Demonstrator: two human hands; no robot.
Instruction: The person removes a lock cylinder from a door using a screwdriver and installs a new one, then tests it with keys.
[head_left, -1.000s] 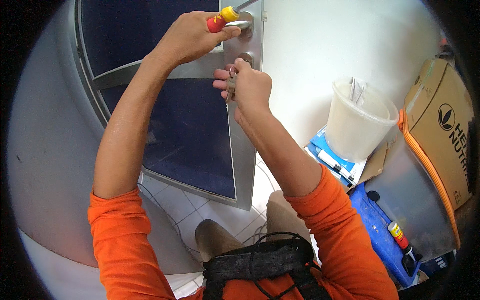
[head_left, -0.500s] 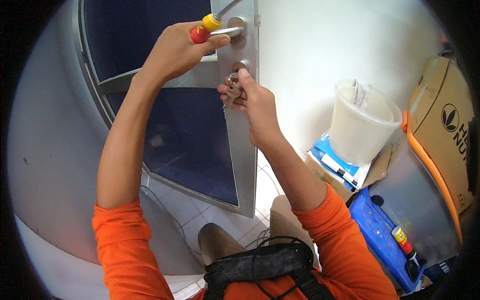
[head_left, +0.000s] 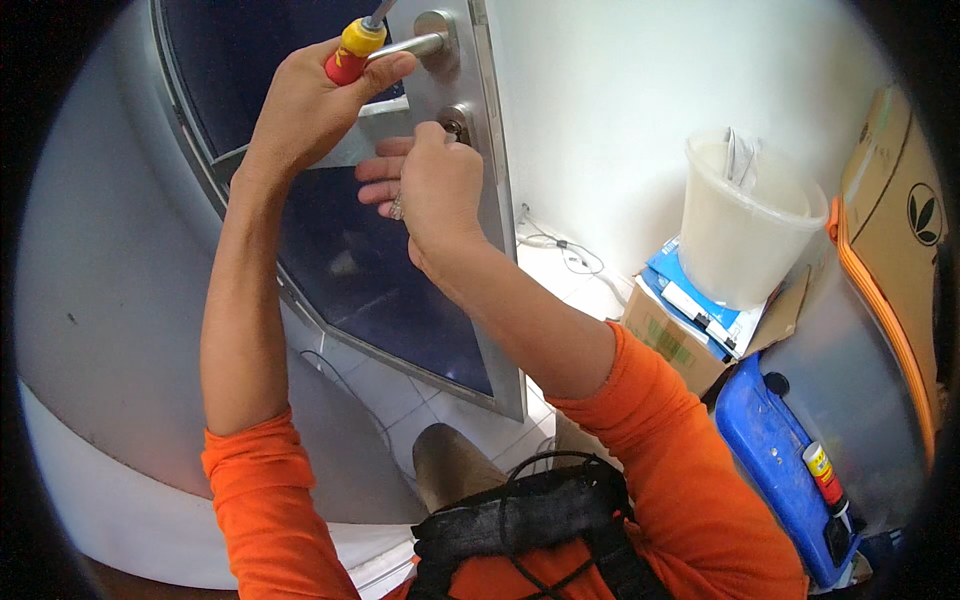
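Observation:
My left hand [head_left: 300,110] is closed round a screwdriver [head_left: 355,50] with a red and yellow handle, its shaft pointing up out of view. The thumb of that hand lies along the silver lever handle [head_left: 425,45] of a metal-framed door [head_left: 508,385] with dark panels. Below the lever, my right hand [head_left: 442,190] pinches a key at the round lock cylinder [head_left: 455,122]. The pinched key is mostly covered by the thumb and knuckles. A bit of the hanging keys [head_left: 397,208] shows beside the palm, and the other fingers stretch to the left.
To the right, a whitish plastic bucket [head_left: 745,235] stands on blue packs atop a cardboard box [head_left: 665,340]. Beyond it are a clear bin with an orange rim [head_left: 885,310] and a blue lid [head_left: 765,460] bearing a small tube [head_left: 825,475]. A cable [head_left: 570,245] lies by the wall.
My right hand has twisted over at the lock, so its back faces up and the keys are mostly hidden. Door and both hands sit further left in view, and more of the door's edge shows.

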